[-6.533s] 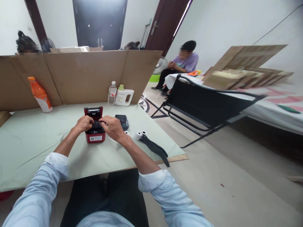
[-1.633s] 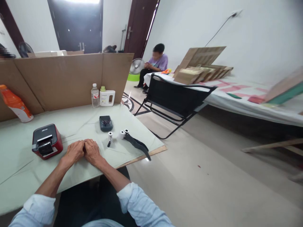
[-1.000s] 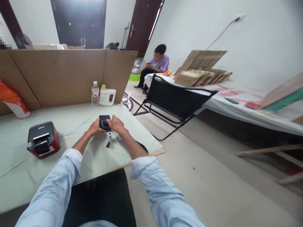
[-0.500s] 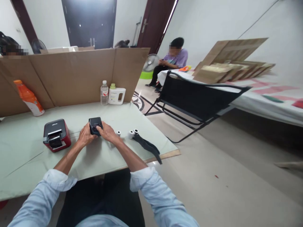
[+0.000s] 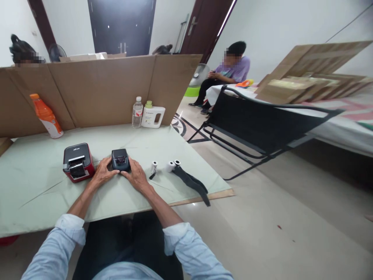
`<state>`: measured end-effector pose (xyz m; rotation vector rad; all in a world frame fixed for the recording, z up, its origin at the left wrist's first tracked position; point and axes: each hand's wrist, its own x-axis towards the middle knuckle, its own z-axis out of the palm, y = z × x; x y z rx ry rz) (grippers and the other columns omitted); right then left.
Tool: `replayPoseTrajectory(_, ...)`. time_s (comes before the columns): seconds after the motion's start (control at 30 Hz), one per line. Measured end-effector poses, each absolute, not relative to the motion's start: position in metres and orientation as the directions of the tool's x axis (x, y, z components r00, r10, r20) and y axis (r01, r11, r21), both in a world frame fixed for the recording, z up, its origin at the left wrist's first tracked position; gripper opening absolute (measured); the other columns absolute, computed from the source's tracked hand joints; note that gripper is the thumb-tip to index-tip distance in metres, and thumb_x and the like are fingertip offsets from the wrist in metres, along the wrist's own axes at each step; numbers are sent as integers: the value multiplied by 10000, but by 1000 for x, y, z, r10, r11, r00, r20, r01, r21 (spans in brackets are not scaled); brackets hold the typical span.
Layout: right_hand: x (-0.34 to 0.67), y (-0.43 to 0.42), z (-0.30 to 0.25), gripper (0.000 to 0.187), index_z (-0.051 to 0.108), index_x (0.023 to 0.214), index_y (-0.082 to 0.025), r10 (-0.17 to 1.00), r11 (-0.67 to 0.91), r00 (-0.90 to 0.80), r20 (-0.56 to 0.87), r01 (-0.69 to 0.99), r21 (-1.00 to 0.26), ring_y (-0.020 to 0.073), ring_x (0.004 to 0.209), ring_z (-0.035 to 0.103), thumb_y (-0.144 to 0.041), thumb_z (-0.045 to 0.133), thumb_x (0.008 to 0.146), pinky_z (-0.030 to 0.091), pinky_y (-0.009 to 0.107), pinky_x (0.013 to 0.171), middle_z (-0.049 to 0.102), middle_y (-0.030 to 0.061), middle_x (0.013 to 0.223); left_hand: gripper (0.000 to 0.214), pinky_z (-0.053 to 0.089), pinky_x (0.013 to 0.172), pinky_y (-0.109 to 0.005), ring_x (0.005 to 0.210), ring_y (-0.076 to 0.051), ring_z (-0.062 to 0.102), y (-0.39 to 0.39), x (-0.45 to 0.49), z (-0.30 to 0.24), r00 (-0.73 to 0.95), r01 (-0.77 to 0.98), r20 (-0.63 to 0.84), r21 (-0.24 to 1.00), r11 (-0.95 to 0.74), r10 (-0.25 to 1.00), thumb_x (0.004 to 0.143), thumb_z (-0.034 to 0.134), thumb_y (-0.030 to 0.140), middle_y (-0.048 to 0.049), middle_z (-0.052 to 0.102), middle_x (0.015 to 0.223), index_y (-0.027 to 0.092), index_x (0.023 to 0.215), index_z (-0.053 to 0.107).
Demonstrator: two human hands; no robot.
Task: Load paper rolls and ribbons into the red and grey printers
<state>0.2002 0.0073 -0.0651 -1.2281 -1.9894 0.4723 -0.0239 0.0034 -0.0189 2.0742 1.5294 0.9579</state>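
A small black portable printer (image 5: 120, 160) with a dark window on top rests on the table. My left hand (image 5: 102, 172) grips its left side, and my right hand (image 5: 135, 174) its right side, both thumbs at the near edge. To the left stands a bigger red and black receipt printer (image 5: 78, 162) with a dark strip hanging from its front slot. A small white paper roll (image 5: 154, 165) stands right of my right hand, with a small black piece beside it. Further right sit two more rolls (image 5: 171, 167), and a long black strip (image 5: 192, 183) trails from them over the table's edge.
An orange bottle (image 5: 47, 116), a water bottle (image 5: 137, 112) and a white jug (image 5: 153, 116) stand before a cardboard screen (image 5: 107, 89). A black folding cot (image 5: 250, 126) is at the right, beside a bed holding cardboard boxes (image 5: 285, 91). A person (image 5: 233, 66) sits behind.
The portable printer was held tilted with my right thumb on its top; now it sits flat and that thumb is at its near edge. The scene has shifted to the right in view.
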Motion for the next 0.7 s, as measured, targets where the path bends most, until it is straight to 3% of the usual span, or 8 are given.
replayPoseTrajectory(0.3, 201, 8, -67, 771, 426, 1626, -172, 869, 489, -261, 419, 582, -650, 360, 1369, 580, -381, 719, 945, 494, 548, 1165, 621, 203, 1473, 660, 454, 1220, -539, 1379, -379, 591, 5, -28, -19, 186, 732, 300, 592, -336, 935, 730, 893, 478, -159, 644, 1459, 202, 1309, 734)
replayPoseTrajectory(0.7, 200, 8, -68, 773, 414, 1627, -160, 873, 482, -257, 415, 586, -652, 360, 1347, 581, -398, 701, 950, 500, 547, 1147, 624, 203, 1456, 723, 452, 1214, -528, 1380, -364, 596, 3, -26, -22, 135, 714, 292, 634, -298, 947, 727, 896, 462, -173, 657, 1449, 181, 1354, 671)
